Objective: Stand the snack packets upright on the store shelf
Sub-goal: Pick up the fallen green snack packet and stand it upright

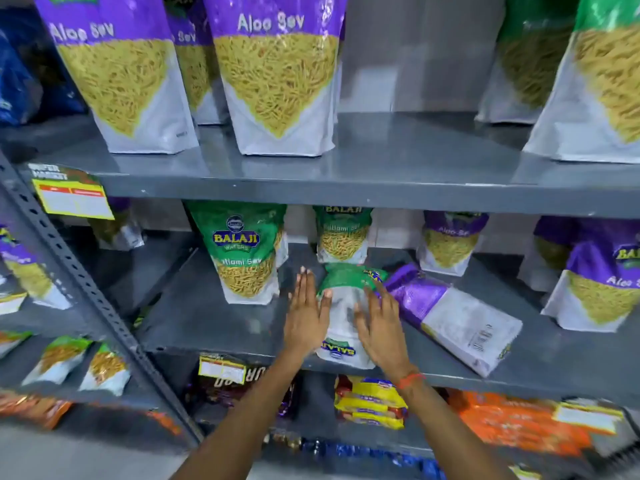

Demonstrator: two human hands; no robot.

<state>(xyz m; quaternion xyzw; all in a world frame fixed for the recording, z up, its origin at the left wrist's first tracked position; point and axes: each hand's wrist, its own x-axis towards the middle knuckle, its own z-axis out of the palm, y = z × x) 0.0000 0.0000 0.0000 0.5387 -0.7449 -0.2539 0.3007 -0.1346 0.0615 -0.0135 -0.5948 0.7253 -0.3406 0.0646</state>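
Note:
A green-and-white snack packet (341,306) lies flat on the middle grey shelf (207,317), its base toward me. My left hand (306,313) rests flat against its left side, fingers straight and together. My right hand (381,327) lies on its right side, fingers spread. To its right a purple-and-white packet (453,315) also lies flat, angled toward the shelf's front edge. A green Ratlami Sev packet (246,251) stands upright to the left, and a smaller green one (343,233) stands behind the lying packet.
Purple Aloo Sev packets stand upright at the right of the middle shelf (450,240) (602,271) and on the upper shelf (277,71). A yellow price tag (74,199) hangs at the left. Yellow and orange packets fill the lower shelf (370,400).

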